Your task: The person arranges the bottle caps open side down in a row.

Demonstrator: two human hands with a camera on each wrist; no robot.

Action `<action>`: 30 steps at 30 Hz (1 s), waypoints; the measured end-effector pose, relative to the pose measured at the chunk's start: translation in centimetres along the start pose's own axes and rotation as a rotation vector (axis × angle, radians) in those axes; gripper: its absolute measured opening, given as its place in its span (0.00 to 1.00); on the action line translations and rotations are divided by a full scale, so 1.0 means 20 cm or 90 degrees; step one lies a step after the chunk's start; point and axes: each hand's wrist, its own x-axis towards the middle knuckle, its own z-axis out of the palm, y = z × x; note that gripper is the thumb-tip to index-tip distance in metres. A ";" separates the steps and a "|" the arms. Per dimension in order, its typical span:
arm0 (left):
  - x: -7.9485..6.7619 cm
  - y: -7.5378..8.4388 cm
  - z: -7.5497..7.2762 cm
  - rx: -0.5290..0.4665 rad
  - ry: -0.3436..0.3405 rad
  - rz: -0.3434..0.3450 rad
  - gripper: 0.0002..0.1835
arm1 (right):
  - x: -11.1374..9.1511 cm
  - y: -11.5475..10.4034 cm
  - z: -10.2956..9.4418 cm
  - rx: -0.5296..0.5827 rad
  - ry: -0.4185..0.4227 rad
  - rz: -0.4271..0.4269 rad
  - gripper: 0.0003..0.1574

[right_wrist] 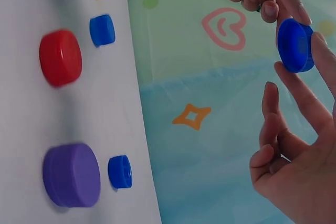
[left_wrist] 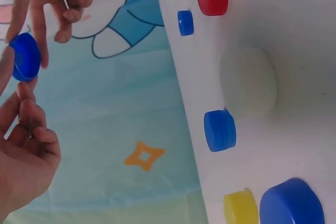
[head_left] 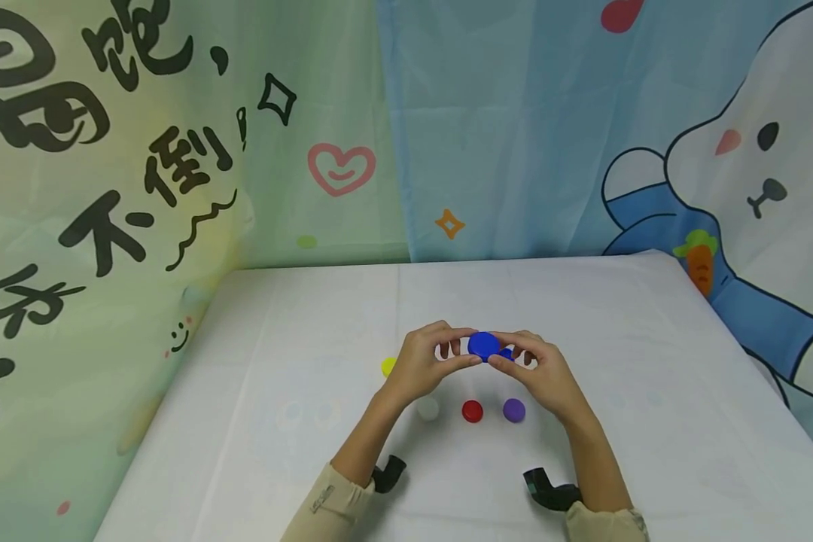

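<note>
A round blue bottle cap (head_left: 484, 345) is held up above the table between both hands. My left hand (head_left: 421, 361) pinches its left side between thumb and index finger. From the other side, the thumb and fingers of my right hand (head_left: 545, 370) pinch it too. The wrist views show the cap's hollow inside, with ridges on its outer edge. Below the hands lie a red cap (head_left: 472, 411), a purple cap (head_left: 514, 410) and a whitish cap (head_left: 428, 409).
A yellow cap (head_left: 388, 366) lies partly behind the left hand. Small blue caps (right_wrist: 102, 30) stand farther back on the white table (head_left: 298, 467), and a larger blue cap (left_wrist: 292, 203) shows in the left wrist view. Printed curtains hang behind.
</note>
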 end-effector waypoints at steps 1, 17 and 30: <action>0.01 0.00 0.00 0.003 0.000 -0.003 0.20 | 0.01 0.01 0.00 -0.009 0.006 -0.004 0.24; 0.12 -0.13 0.13 0.292 -0.157 -0.133 0.22 | 0.17 0.24 0.06 -0.205 -0.042 0.001 0.27; 0.14 -0.20 0.26 0.499 -0.267 -0.170 0.16 | 0.19 0.33 0.13 -0.372 -0.097 -0.080 0.24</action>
